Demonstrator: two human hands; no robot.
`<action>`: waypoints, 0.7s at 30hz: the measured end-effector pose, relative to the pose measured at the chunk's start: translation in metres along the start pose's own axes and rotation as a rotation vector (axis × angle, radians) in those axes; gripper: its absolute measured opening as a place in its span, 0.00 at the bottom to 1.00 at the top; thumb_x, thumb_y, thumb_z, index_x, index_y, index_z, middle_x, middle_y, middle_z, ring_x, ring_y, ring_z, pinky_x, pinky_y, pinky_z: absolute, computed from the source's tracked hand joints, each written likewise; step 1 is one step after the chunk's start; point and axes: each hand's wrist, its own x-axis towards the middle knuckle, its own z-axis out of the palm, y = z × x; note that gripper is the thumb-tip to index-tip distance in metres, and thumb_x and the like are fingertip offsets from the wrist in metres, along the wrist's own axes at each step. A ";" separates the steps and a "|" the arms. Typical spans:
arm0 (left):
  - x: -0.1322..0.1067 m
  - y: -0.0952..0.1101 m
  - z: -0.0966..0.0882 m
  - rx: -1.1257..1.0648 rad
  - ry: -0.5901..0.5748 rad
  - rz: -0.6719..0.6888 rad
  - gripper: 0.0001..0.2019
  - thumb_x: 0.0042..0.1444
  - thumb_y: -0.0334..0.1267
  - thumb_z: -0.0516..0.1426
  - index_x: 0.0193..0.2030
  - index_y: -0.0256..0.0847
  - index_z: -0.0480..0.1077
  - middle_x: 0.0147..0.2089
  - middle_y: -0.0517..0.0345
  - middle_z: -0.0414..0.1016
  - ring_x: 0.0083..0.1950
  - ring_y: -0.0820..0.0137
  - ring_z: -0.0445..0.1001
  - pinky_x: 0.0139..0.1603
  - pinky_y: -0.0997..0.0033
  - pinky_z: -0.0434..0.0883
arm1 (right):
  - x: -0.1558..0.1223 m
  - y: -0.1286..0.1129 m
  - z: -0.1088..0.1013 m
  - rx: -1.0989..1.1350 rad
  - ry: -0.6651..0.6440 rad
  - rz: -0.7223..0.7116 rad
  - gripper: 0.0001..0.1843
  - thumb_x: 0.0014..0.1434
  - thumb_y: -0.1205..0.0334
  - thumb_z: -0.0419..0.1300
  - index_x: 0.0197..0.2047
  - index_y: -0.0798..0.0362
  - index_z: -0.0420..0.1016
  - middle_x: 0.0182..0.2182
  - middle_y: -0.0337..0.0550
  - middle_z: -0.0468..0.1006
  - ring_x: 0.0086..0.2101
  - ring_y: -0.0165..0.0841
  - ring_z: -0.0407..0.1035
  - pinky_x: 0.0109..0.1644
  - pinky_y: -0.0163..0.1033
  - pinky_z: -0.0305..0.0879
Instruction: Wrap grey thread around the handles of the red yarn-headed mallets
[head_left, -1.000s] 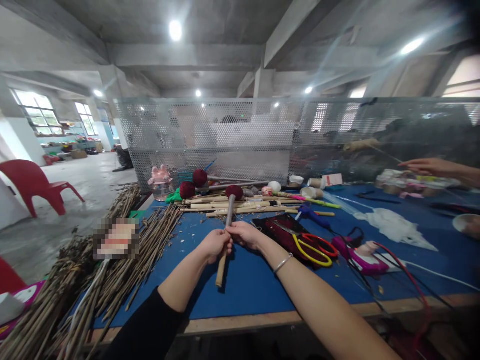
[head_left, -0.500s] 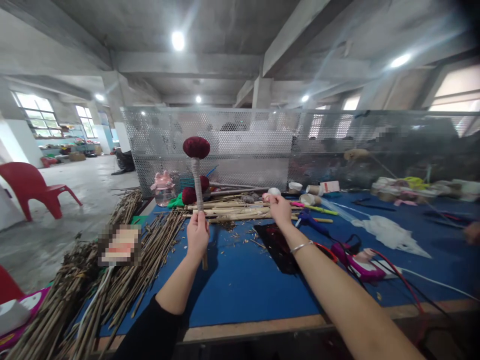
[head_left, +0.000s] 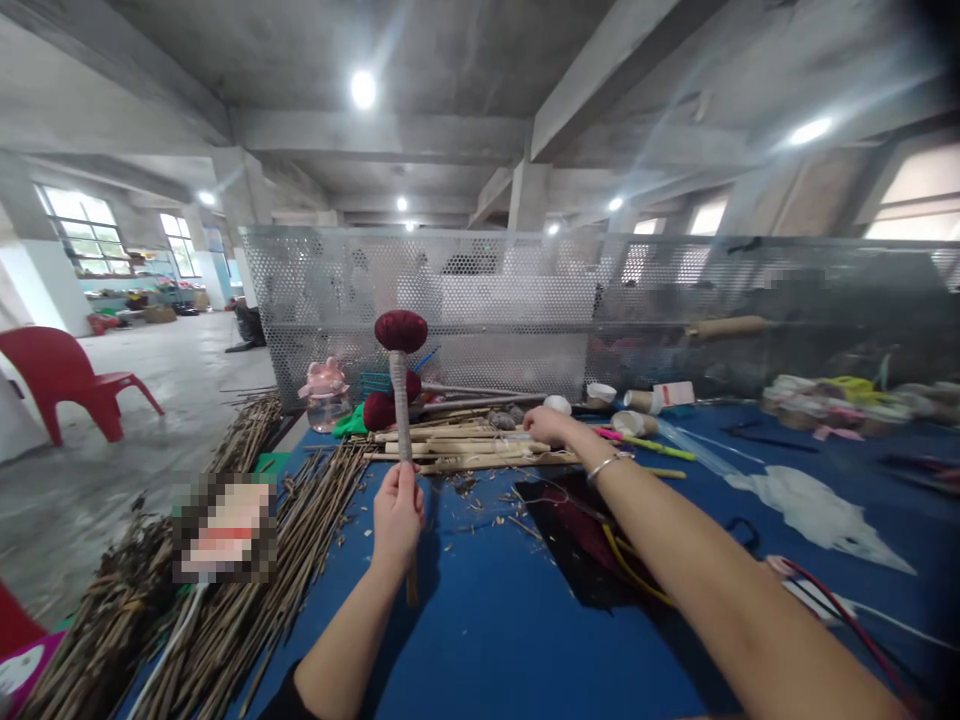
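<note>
My left hand [head_left: 397, 515] is closed around the lower shaft of a mallet-like stick [head_left: 400, 400], held upright above the blue table. Its shaft is wrapped in grey, bare wood shows below my fist, and a rounded dark red padded head [head_left: 401, 331] tops it. My right hand [head_left: 547, 426] reaches over a row of pale sticks [head_left: 457, 447], beside a grey fluffy clump [head_left: 507, 416] and a white ball [head_left: 557, 405]. Its fingers are bent together; what they hold, if anything, is hidden. Another dark red padded head [head_left: 379, 411] lies behind the shaft.
Bundles of thin brown stems [head_left: 292, 540] cover the left side. A black sheet with dark red cloth [head_left: 577, 540] lies under my right forearm. Paper cups [head_left: 600, 394], a clear plastic bag [head_left: 817, 510] and cables are on the right. A perforated metal screen [head_left: 510, 300] stands behind.
My right hand has moved slightly left and lower over the sticks, away from the white ball. The left hand still holds the padded stick, now lower in view. The camera view has shifted.
</note>
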 end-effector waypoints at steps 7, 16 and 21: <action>0.000 -0.001 0.000 0.014 -0.001 -0.049 0.22 0.48 0.59 0.52 0.36 0.41 0.61 0.14 0.73 0.48 0.13 0.82 0.43 0.12 0.81 0.44 | -0.005 -0.038 0.064 -0.056 0.032 0.091 0.18 0.51 0.54 0.56 0.37 0.59 0.77 0.37 0.61 0.76 0.40 0.44 0.71 0.39 0.41 0.63; -0.003 0.003 0.000 0.081 -0.012 -0.057 0.22 0.49 0.59 0.52 0.37 0.41 0.63 0.15 0.72 0.49 0.13 0.81 0.45 0.12 0.82 0.48 | 0.001 -0.036 0.072 -0.073 -0.069 0.111 0.15 0.48 0.65 0.59 0.39 0.62 0.77 0.41 0.66 0.75 0.42 0.46 0.71 0.42 0.39 0.64; -0.003 0.005 0.000 0.039 -0.027 -0.097 0.22 0.48 0.59 0.53 0.36 0.41 0.62 0.15 0.72 0.49 0.13 0.81 0.45 0.11 0.82 0.47 | 0.008 -0.034 0.071 -0.085 -0.102 0.149 0.16 0.46 0.72 0.58 0.40 0.64 0.77 0.40 0.66 0.75 0.43 0.46 0.71 0.44 0.39 0.63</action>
